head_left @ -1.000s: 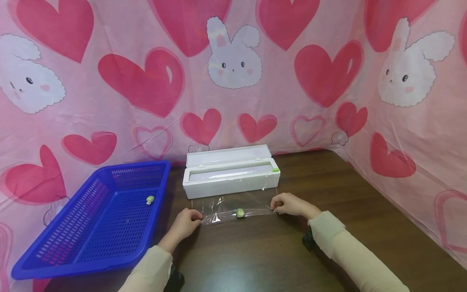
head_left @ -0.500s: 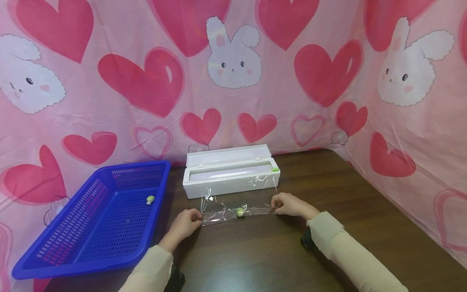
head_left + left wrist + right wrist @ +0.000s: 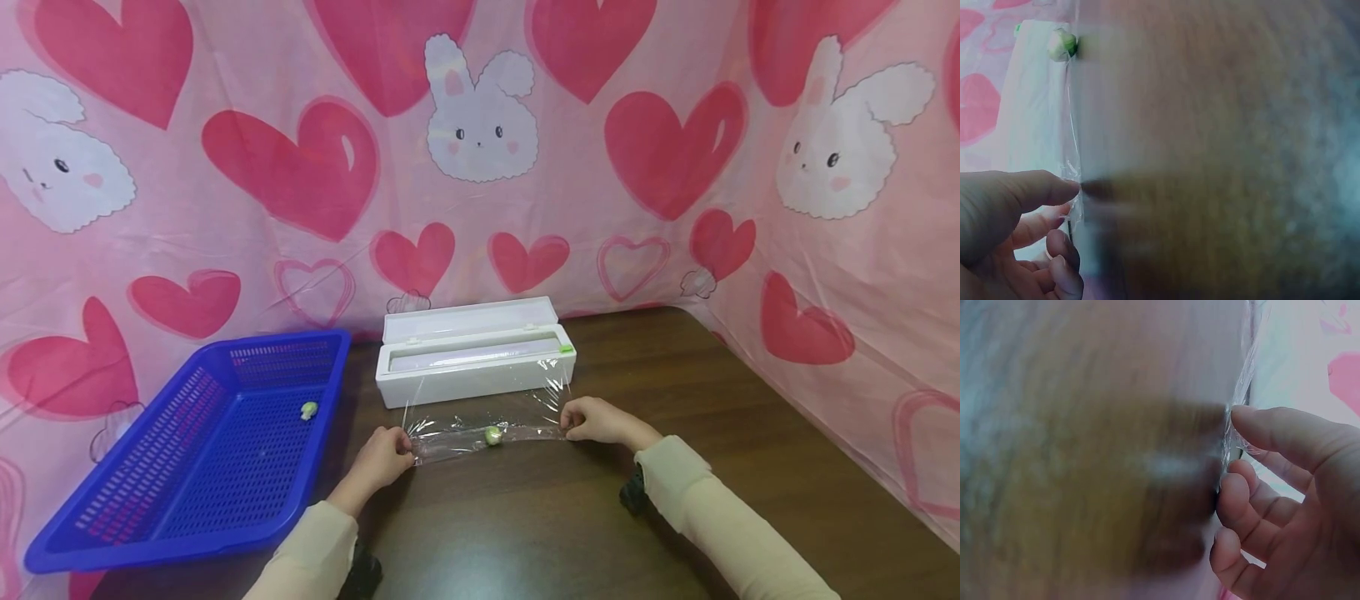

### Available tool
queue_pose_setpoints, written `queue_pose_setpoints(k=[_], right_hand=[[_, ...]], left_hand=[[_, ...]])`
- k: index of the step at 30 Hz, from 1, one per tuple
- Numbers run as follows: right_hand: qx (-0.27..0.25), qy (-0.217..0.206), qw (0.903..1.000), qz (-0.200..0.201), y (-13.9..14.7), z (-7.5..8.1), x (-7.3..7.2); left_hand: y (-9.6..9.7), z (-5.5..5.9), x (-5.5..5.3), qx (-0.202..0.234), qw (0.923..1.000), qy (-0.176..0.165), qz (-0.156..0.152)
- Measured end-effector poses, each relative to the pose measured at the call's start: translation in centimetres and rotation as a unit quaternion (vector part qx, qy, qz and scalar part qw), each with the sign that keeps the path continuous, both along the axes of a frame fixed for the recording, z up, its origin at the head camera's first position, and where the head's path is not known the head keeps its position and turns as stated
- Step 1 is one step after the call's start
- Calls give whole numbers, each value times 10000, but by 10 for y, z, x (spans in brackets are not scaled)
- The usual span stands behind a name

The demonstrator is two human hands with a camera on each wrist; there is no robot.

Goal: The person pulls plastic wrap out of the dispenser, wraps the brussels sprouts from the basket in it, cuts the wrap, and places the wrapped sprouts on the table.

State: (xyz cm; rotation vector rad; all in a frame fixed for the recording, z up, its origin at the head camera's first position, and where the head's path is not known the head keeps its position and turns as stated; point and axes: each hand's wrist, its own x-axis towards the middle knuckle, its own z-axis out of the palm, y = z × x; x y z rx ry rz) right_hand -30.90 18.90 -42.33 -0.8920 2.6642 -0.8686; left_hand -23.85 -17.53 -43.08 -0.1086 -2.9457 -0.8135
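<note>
A sheet of clear plastic wrap (image 3: 450,417) stretches from the long white wrap dispenser box (image 3: 480,383) toward the person. At its front left corner the left hand (image 3: 384,458) pinches the film between thumb and fingers. The right hand (image 3: 596,419) pinches the front right corner the same way. Midway between the hands, at the film's front edge, sits a small round pale-green vegetable like a Brussels sprout (image 3: 492,436). It also shows near the top of the left wrist view as a green-and-white ball (image 3: 1062,45). In the right wrist view the film (image 3: 1244,381) bunches at the thumb tip.
The dispenser's lid (image 3: 471,321) stands raised at the back, and a green slider (image 3: 566,349) sits at its right end. A blue perforated basket (image 3: 225,533) on the left holds another small green vegetable (image 3: 308,411). A pink heart-patterned cloth (image 3: 480,208) hangs behind the brown table (image 3: 525,517).
Both hands keep their pinch on the plastic wrap and have barely moved. The creases and reflections in the film have shifted; the vegetable and box stay in place.
</note>
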Motion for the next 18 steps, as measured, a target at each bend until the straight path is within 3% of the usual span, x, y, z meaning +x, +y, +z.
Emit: queue_pose_setpoints(k=[7,13,18], right_hand=[[-28,-148,9999,-84,2,3,1],[-51,-91,9999,-17,3,4,2],[-163,43,9998,58,-3,8,4]], left_hand=[[-5,-1,1,-68,9994,229,-230],[-5,-4,1,397,9961,540,-582],[4,0,1,684,9912,620,-949]])
